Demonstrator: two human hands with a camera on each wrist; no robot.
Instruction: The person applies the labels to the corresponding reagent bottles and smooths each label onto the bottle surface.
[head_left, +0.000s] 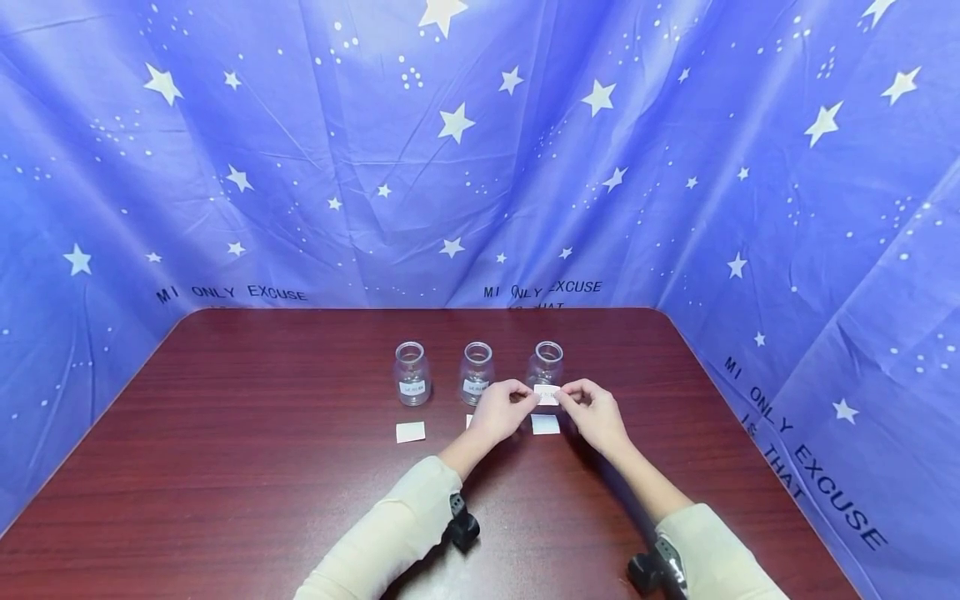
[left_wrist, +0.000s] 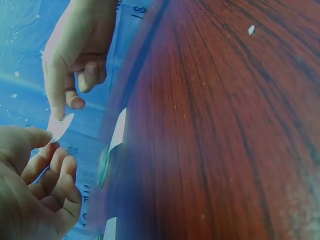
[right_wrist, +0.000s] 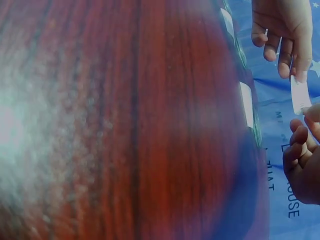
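A small white label (head_left: 547, 394) with faint print is stretched between both hands in front of the right-hand glass jar (head_left: 548, 354). My left hand (head_left: 501, 412) pinches its left end between thumb and forefinger. The right hand (head_left: 598, 417) pinches the opposite end. In the left wrist view the label (left_wrist: 61, 129) curves slightly and is held above the table. Whether it touches the jar cannot be told. A left glass jar (head_left: 410, 367) and a middle glass jar (head_left: 477, 367) each bear a white printed label. The left hand partly covers the middle jar's lower side.
White paper slips lie on the dark red wooden table (head_left: 225, 467) before the jars: a left slip (head_left: 410, 432), a right slip (head_left: 545, 424), and a middle slip (head_left: 468, 422) mostly hidden by the left hand. A blue star-printed curtain (head_left: 390, 167) surrounds the table's back and sides.
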